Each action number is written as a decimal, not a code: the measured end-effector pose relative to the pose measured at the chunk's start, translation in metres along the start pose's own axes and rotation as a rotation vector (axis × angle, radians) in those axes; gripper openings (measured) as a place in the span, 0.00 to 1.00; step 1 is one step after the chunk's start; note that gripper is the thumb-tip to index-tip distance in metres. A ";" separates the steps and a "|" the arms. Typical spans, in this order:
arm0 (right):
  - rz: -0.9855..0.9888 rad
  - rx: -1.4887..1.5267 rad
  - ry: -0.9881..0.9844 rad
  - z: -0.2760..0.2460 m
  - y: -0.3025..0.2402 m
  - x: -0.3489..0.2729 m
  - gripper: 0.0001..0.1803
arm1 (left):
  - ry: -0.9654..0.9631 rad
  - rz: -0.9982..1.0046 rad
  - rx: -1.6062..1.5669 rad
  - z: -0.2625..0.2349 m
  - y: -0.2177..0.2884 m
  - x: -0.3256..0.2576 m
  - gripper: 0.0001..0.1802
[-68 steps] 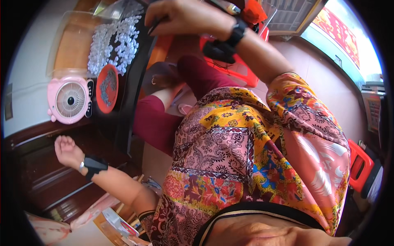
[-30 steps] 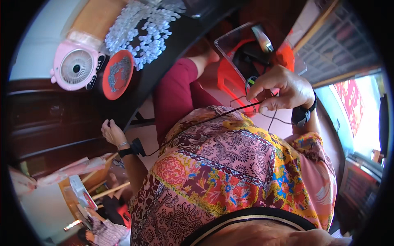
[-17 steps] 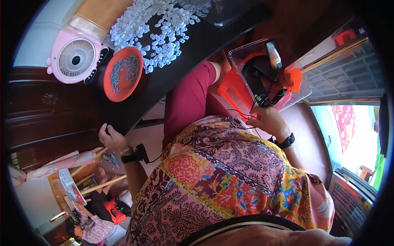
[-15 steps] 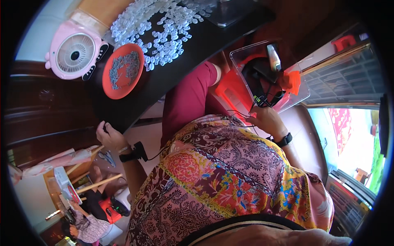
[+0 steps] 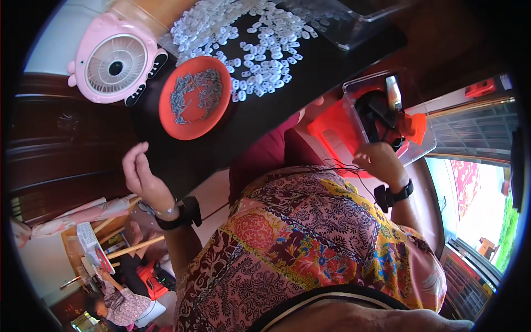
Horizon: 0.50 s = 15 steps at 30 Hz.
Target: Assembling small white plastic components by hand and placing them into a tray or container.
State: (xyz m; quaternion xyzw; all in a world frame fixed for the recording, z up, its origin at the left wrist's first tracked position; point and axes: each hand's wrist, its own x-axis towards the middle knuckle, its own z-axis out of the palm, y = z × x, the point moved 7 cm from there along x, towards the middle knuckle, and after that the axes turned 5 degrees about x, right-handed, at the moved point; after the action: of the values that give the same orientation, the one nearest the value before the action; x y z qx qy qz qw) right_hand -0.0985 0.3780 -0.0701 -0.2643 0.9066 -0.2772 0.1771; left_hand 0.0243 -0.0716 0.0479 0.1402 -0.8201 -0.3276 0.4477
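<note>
My left hand (image 5: 141, 177), with a black wrist strap, has its fingers spread and rests against the near edge of the black table (image 5: 310, 83). My right hand (image 5: 380, 163), wearing a black watch, is curled on a thin black wire (image 5: 334, 165) over my lap. It sits beside a clear plastic bin (image 5: 421, 149) that holds a black and orange tool (image 5: 390, 113). On the table stand an orange dish of small grey metal parts (image 5: 194, 95) and a spread of small white plastic pieces (image 5: 260, 33).
A pink desk fan (image 5: 113, 63) stands at the table's left end. A red stool (image 5: 332, 130) is under the bin, and a clear tray (image 5: 343, 14) lies at the table's far side. Dark wood furniture (image 5: 55, 155) is on the left, another person (image 5: 119, 293) sits lower left, and a bright window (image 5: 470, 193) is right.
My right hand came down from above the table to the bin, trailing the black wire. My left hand rose to the table edge. Little moved in the last half second.
</note>
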 end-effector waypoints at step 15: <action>-0.480 -0.242 0.318 -0.094 -0.173 0.233 0.14 | -0.363 0.136 -0.487 0.096 0.103 -0.006 0.06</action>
State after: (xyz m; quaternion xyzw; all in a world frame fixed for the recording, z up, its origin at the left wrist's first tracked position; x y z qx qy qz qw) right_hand -0.2624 0.1593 0.0662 -0.4432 0.8610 -0.2392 -0.0702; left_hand -0.0453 0.0484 0.0750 -0.0871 -0.7917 -0.5033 0.3351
